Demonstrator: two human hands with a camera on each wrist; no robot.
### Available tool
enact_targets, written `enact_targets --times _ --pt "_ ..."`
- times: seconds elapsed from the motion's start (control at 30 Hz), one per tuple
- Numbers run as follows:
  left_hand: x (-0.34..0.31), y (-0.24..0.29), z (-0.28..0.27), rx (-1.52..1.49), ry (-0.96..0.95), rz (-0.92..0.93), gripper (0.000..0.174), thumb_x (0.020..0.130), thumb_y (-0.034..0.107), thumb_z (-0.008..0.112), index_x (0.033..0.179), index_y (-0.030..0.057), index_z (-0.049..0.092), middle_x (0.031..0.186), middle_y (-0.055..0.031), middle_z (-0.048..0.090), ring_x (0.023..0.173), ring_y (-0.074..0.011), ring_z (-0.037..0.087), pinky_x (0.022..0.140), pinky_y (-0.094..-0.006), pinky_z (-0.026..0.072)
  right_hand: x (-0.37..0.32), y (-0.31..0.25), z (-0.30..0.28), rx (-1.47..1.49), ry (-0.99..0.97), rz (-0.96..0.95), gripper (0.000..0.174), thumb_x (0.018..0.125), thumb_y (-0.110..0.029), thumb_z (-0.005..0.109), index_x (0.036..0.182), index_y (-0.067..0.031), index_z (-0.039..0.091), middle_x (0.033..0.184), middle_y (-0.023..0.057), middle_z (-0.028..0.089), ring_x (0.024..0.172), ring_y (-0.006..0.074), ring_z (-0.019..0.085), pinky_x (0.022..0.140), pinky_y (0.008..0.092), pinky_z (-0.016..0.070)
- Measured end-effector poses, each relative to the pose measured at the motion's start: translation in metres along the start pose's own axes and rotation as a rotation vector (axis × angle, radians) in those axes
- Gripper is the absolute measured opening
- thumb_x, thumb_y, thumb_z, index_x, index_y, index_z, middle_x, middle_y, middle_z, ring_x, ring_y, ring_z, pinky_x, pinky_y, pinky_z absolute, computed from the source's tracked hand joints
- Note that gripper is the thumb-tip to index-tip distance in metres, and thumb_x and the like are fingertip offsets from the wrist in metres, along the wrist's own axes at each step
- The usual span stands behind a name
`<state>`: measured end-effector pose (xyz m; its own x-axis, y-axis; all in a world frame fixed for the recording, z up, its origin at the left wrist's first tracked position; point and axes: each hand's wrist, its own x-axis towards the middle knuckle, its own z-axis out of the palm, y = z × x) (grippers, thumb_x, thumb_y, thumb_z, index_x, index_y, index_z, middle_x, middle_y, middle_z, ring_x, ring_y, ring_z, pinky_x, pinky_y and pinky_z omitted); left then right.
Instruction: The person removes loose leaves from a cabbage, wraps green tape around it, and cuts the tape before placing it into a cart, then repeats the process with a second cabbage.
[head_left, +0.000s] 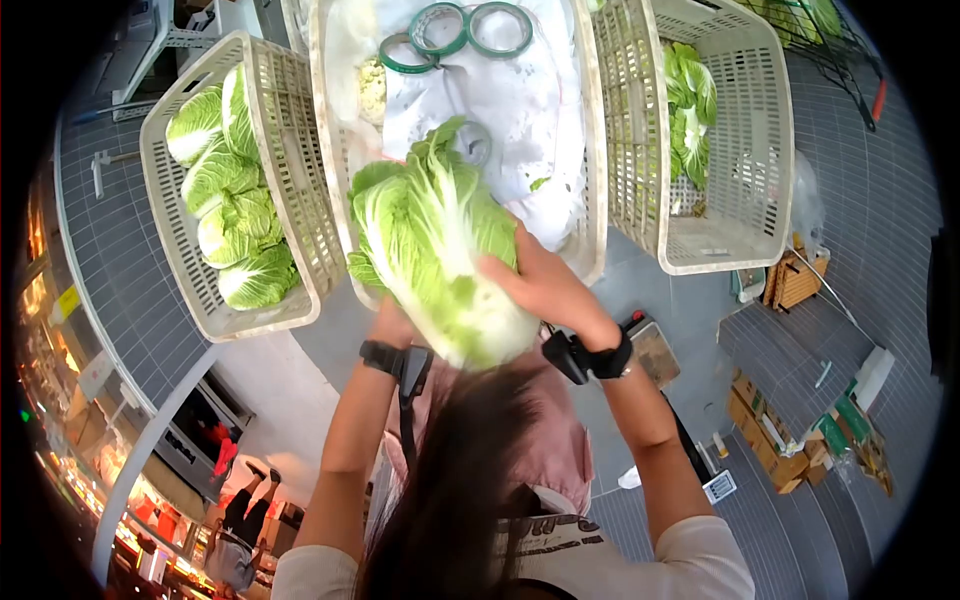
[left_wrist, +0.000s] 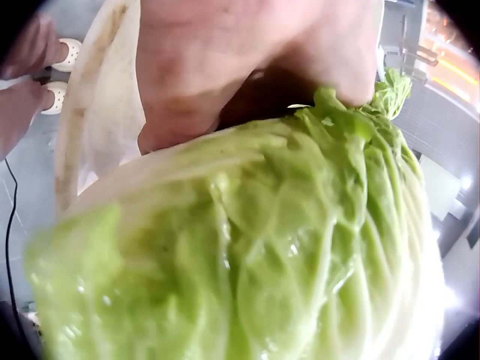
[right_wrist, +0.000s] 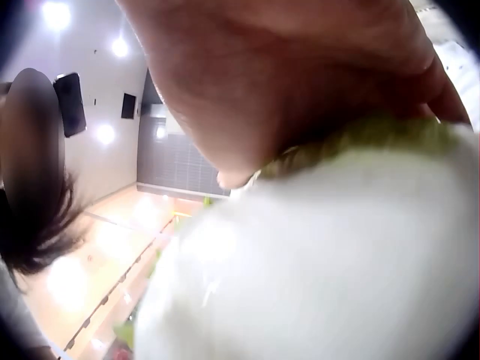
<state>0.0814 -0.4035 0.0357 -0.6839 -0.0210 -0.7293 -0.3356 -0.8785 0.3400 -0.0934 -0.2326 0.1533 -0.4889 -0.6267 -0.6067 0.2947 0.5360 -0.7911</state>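
A large napa cabbage (head_left: 440,250), leafy green at the top with a white base, is held between both hands above the front of the middle crate. My right hand (head_left: 550,285) grips its right side, thumb across the white stalks. On the other side, my left hand (head_left: 392,322) is mostly hidden behind the cabbage in the head view. Up close in the left wrist view, that left hand (left_wrist: 247,60) has its bent fingers against the leaves. The right wrist view shows the right hand (right_wrist: 300,75) against the pale base.
The middle crate (head_left: 328,120) holds white sheeting (head_left: 540,110) and several green tape rolls (head_left: 500,28). Napa cabbages (head_left: 225,180) lie in the left crate (head_left: 290,170); more leafy heads (head_left: 690,110) sit in the right crate (head_left: 725,240). Cardboard boxes (head_left: 765,430) stand on the floor at right.
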Motion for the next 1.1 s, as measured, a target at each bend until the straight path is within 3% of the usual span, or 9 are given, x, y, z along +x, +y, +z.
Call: enact_targets --times 0.07,0.3,0.43,0.5,0.77,0.83,0.97,1.03,1.1 --pt "0.013 0.001 0.009 -0.064 -0.030 -0.013 0.048 0.100 0.033 0.042 0.137 0.0032 0.040 0.131 -0.0142 0.053 0.112 -0.0263 0.057 0.094 -0.0377 0.0502 -0.006 0.003 -0.020 -0.032 -0.077 -0.037 0.074 0.093 -0.051 0.049 0.141 0.0005 0.028 0.133 0.0225 0.049 0.122 0.0318 0.049 0.098 0.0359 0.0401" --pt "0.025 0.016 0.008 -0.136 -0.010 -0.118 0.047 0.099 0.031 0.045 0.137 0.0043 0.040 0.129 -0.0100 0.054 0.111 -0.0227 0.056 0.093 -0.0354 0.0492 0.018 0.043 0.001 0.828 -0.052 0.363 0.063 0.101 -0.047 0.032 0.145 -0.0020 0.028 0.143 0.0126 0.040 0.125 0.0209 0.045 0.104 0.0319 0.0383" --pt "0.023 0.038 0.006 -0.046 0.120 -0.113 0.046 0.099 0.030 0.047 0.137 0.0049 0.041 0.128 -0.0077 0.055 0.111 -0.0206 0.056 0.093 -0.0340 0.0487 0.020 0.055 0.003 0.992 -0.101 0.352 0.062 0.100 -0.047 0.035 0.144 -0.0027 0.032 0.141 0.0126 0.044 0.124 0.0207 0.047 0.102 0.0331 0.0411" --pt "0.000 0.066 0.050 0.188 0.148 0.012 0.049 0.099 0.035 0.046 0.137 0.0053 0.041 0.128 -0.0065 0.055 0.111 -0.0190 0.056 0.095 -0.0339 0.0461 0.020 0.058 0.008 1.044 -0.038 0.339 0.061 0.100 -0.046 0.036 0.143 -0.0027 0.034 0.139 0.0123 0.046 0.122 0.0206 0.049 0.101 0.0328 0.0425" --pt "-0.027 0.080 0.037 0.173 0.130 0.406 0.051 0.102 0.042 0.031 0.134 0.0043 0.042 0.131 -0.0107 0.051 0.117 -0.0221 0.051 0.097 -0.0378 0.0422 0.032 0.041 0.012 1.080 -0.049 0.219 0.057 0.100 -0.043 0.039 0.140 -0.0028 0.038 0.135 0.0120 0.049 0.119 0.0207 0.052 0.100 0.0325 0.0440" --pt "-0.022 0.067 0.016 0.646 0.171 0.364 0.059 0.101 0.049 0.030 0.137 0.0043 0.039 0.129 -0.0124 0.051 0.116 -0.0213 0.051 0.096 -0.0370 0.0438 0.034 0.037 0.012 1.046 -0.029 0.196 0.061 0.097 -0.046 0.043 0.140 -0.0037 0.038 0.134 0.0122 0.050 0.119 0.0223 0.052 0.100 0.0349 0.0442" --pt "-0.024 0.079 0.072 0.274 0.259 0.193 0.066 0.100 0.048 0.034 0.143 -0.0019 0.028 0.127 -0.0122 0.052 0.120 -0.0223 0.049 0.104 -0.0338 0.0364 0.009 0.036 0.012 1.030 0.166 0.058 0.077 0.087 -0.058 0.051 0.140 -0.0056 0.035 0.135 0.0126 0.049 0.122 0.0264 0.050 0.102 0.0398 0.0420" --pt "-0.010 0.087 0.076 0.366 0.199 0.303 0.062 0.100 0.046 0.039 0.143 0.0020 0.031 0.130 -0.0110 0.051 0.116 -0.0199 0.052 0.096 -0.0341 0.0447 -0.008 0.039 0.005 0.950 0.188 -0.025 0.092 0.082 -0.069 0.049 0.146 -0.0068 0.025 0.144 0.0124 0.037 0.131 0.0272 0.039 0.107 0.0422 0.0339" --pt "0.004 0.063 -0.019 0.358 0.040 0.180 0.056 0.100 0.041 0.040 0.143 0.0059 0.032 0.135 -0.0095 0.047 0.115 -0.0197 0.052 0.094 -0.0346 0.0483 -0.014 0.028 -0.002 0.790 0.177 -0.187 0.099 0.079 -0.074 0.047 0.148 -0.0062 0.022 0.145 0.0121 0.035 0.133 0.0262 0.035 0.108 0.0409 0.0294"
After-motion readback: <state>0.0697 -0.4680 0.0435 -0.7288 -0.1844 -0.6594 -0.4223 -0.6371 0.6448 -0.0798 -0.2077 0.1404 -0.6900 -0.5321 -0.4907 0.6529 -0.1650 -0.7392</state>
